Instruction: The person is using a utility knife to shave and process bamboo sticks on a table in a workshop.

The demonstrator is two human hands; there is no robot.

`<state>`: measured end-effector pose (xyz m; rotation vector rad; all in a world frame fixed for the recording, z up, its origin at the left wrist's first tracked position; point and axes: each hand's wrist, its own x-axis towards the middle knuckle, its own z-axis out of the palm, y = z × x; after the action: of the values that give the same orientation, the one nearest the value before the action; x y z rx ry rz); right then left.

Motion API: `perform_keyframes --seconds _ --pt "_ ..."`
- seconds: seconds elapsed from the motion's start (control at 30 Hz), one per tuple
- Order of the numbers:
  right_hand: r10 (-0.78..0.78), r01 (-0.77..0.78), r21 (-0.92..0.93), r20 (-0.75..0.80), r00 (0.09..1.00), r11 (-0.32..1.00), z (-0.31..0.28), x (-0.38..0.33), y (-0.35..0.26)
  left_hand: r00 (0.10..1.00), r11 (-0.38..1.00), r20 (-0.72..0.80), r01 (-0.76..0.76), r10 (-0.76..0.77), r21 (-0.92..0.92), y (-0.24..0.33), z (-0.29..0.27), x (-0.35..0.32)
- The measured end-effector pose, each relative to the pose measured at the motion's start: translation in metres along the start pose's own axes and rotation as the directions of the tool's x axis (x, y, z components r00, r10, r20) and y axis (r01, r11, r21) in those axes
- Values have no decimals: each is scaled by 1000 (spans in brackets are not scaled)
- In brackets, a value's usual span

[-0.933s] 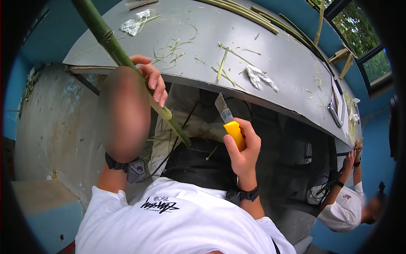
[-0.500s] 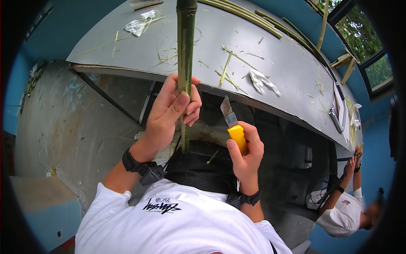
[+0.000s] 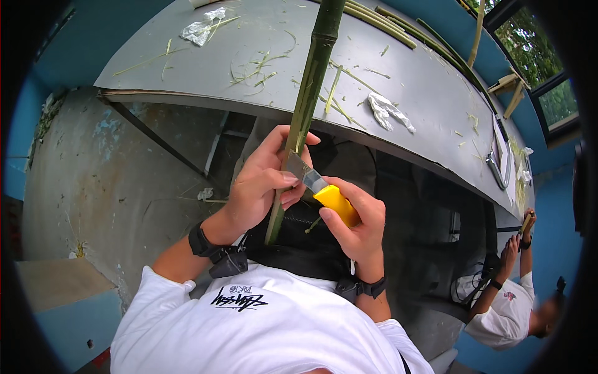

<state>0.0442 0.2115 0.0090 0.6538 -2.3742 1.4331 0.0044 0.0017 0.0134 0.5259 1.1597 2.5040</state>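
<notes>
A green bamboo pole [image 3: 311, 75] slants from my lap up over the table edge, its side scraped to paler stripes. My left hand [image 3: 258, 181] is wrapped round it near its lower end. In my right hand [image 3: 360, 227] is a utility knife [image 3: 337, 203] with a yellow handle and a wide grey blade. The blade tip lies against the bamboo, right beside the left fingers and thumb. Where the edge meets the surface is partly hidden by the blade.
Shavings and crumpled white tissues [image 3: 389, 112] lie on the grey table [image 3: 205, 68]. More bamboo poles [image 3: 374, 23] rest along its far edge, and a hacksaw [image 3: 496, 168] at its right end. A co-worker [image 3: 507, 305] sits at the right.
The bamboo's upper end has swung to the right, so the pole now slants. My right hand has brought the knife leftward, and its blade now meets the bamboo.
</notes>
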Motion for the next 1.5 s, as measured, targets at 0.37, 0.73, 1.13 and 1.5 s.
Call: perform_keyframes --seconds 0.37,0.73,1.13,1.5 --pt "-79 73 -85 -77 994 994 1 2 1 995 726 -57 95 -77 681 30 17 -7" --pt "-133 123 -75 -160 978 990 2 -3 8 999 721 -6 41 -51 692 21 9 -8" --pt "-110 99 -90 -130 985 991 0 -3 7 999 740 -3 33 -42 672 13 4 -5" --pt "-102 92 -84 -123 987 992 8 -4 9 999 603 -4 -25 47 797 12 -2 -5"
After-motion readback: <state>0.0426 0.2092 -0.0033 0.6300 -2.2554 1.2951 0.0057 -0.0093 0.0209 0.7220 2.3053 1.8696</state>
